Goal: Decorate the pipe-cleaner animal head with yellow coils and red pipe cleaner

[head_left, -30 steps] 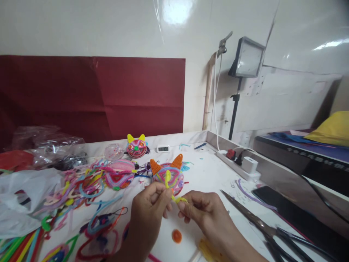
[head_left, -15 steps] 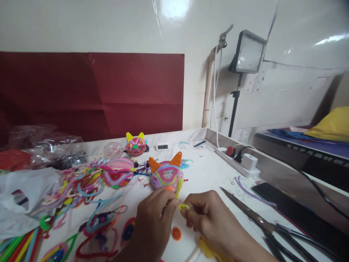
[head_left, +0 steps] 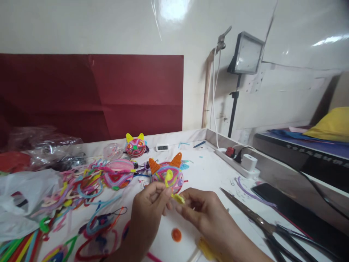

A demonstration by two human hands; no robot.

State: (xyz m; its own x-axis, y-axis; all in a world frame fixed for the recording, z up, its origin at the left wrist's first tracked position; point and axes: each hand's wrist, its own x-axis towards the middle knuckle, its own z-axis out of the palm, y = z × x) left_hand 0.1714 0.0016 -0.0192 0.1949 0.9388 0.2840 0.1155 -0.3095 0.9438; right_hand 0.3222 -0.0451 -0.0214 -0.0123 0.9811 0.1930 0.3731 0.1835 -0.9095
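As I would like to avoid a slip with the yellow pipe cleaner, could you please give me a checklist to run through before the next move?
1. Left hand pinches the yellow pipe cleaner just below its loop: ok.
2. Right hand pinches the pipe cleaner's lower end: ok.
3. Pipe cleaner is clear of the orange-eared ball behind it: cannot tell, because the two overlap in this view.
4. Scissors lie on the table to the right of the right hand, apart from it: ok.
5. Orange disc lies flat on the table between the wrists, apart from both: ok.
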